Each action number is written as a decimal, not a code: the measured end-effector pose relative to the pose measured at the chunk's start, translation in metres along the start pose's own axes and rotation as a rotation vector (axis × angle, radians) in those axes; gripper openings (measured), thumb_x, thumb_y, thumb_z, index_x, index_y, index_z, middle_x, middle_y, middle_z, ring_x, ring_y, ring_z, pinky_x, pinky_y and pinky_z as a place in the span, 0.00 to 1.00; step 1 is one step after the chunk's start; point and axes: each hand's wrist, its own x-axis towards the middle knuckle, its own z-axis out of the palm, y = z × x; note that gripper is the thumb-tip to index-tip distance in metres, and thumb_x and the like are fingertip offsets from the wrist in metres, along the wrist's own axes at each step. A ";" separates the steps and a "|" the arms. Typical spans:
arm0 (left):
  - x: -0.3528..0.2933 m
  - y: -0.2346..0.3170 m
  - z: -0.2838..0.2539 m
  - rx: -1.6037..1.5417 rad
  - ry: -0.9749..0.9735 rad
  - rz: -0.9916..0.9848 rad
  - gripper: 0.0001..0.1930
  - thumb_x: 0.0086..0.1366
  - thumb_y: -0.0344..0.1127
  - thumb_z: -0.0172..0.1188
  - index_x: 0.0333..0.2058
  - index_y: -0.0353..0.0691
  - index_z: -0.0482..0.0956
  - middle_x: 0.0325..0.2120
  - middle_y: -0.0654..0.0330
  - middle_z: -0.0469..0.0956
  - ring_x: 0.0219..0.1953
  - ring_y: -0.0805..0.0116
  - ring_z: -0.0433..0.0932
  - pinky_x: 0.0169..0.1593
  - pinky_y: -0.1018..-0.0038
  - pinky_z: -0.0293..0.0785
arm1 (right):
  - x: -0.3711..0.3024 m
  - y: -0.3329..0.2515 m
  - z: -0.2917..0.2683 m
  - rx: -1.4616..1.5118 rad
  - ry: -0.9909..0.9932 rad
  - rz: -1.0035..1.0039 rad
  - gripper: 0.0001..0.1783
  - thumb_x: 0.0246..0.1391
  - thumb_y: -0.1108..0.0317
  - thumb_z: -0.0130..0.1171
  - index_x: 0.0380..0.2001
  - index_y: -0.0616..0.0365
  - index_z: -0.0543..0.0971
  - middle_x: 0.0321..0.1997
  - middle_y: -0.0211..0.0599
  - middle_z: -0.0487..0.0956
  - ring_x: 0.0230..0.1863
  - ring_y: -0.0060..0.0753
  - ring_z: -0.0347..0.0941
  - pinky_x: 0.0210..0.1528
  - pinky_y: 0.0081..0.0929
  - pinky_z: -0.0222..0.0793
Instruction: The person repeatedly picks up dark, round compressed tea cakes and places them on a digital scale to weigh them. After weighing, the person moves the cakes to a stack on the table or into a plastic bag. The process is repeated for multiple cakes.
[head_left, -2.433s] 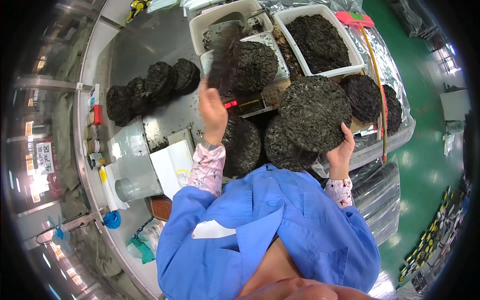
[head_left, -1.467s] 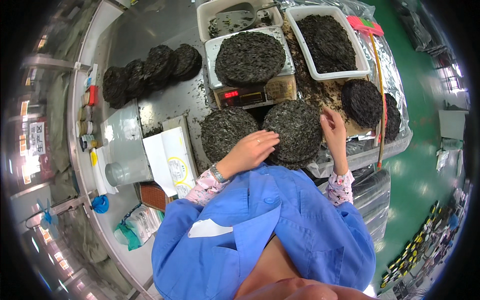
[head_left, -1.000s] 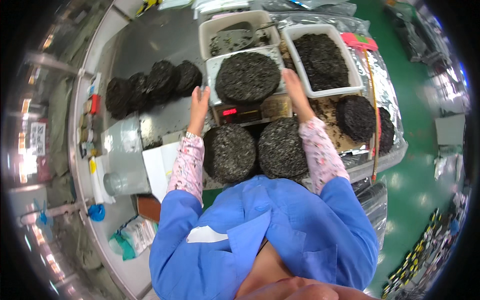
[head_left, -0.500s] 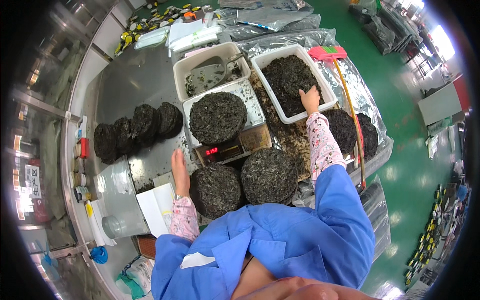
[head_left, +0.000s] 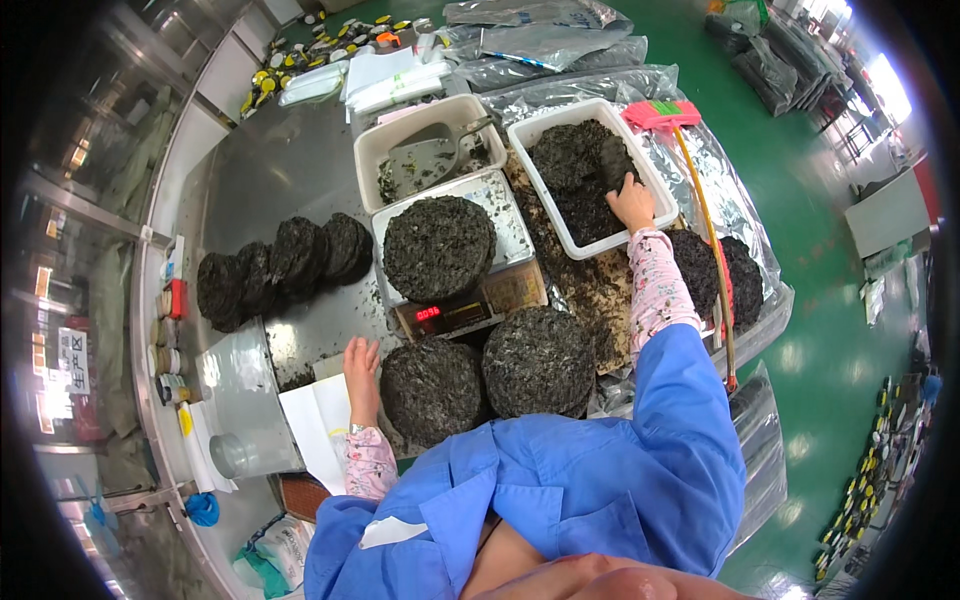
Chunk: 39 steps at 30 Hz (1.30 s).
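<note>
r hand [head_left: 632, 207]: over near edge of tub [head_left: 600, 244], by rt corner; fingers bent, grip can't tell
dark flakes [head_left: 570, 155]: in tub, fwd-left of rt fingertips, nearer r hand; no clear long axis
l hand [head_left: 362, 362]: empty, fingers slightly apart, left of round cake [head_left: 435, 390]

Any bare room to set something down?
Mostly the steel tabletop beyond the row of dark pressed cakes, left of the scoop bin. A crumb-strewn patch lies between that row and the left hand. Crowded: around the digital scale, bin and tub.
</note>
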 end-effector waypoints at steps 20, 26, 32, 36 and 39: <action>-0.021 -0.003 -0.017 -0.020 0.024 -0.033 0.32 0.71 0.45 0.54 0.65 0.32 0.55 0.62 0.47 0.63 0.60 0.53 0.70 0.61 0.64 0.67 | 0.027 0.020 0.044 0.285 0.179 -0.075 0.27 0.60 0.56 0.55 0.61 0.49 0.68 0.65 0.46 0.67 0.62 0.58 0.65 0.58 0.54 0.65; -0.041 -0.016 -0.061 0.021 0.146 -0.088 0.27 0.70 0.44 0.54 0.61 0.34 0.61 0.59 0.48 0.66 0.58 0.51 0.72 0.59 0.61 0.69 | 0.094 0.000 0.044 0.121 -0.029 -0.269 0.30 0.60 0.56 0.54 0.65 0.39 0.64 0.72 0.44 0.57 0.67 0.59 0.58 0.66 0.49 0.59; -0.042 0.001 -0.055 -0.036 0.116 -0.133 0.32 0.69 0.43 0.56 0.63 0.31 0.56 0.55 0.48 0.69 0.53 0.53 0.76 0.57 0.62 0.71 | 0.113 0.010 0.061 0.119 -0.135 -0.181 0.28 0.60 0.56 0.55 0.62 0.49 0.67 0.64 0.55 0.65 0.63 0.60 0.63 0.62 0.48 0.64; -0.050 -0.009 -0.059 0.020 0.103 -0.160 0.30 0.70 0.46 0.54 0.62 0.33 0.60 0.56 0.47 0.70 0.53 0.56 0.76 0.55 0.63 0.71 | 0.066 0.044 0.042 0.067 -0.155 -0.246 0.24 0.61 0.56 0.54 0.58 0.51 0.70 0.59 0.56 0.70 0.55 0.61 0.70 0.55 0.48 0.69; -0.051 -0.019 -0.058 0.032 0.099 -0.242 0.32 0.69 0.46 0.55 0.64 0.34 0.58 0.55 0.52 0.72 0.53 0.59 0.76 0.55 0.67 0.69 | 0.017 0.065 0.022 0.063 -0.260 -0.219 0.25 0.61 0.53 0.54 0.59 0.48 0.70 0.60 0.55 0.69 0.56 0.59 0.70 0.56 0.47 0.69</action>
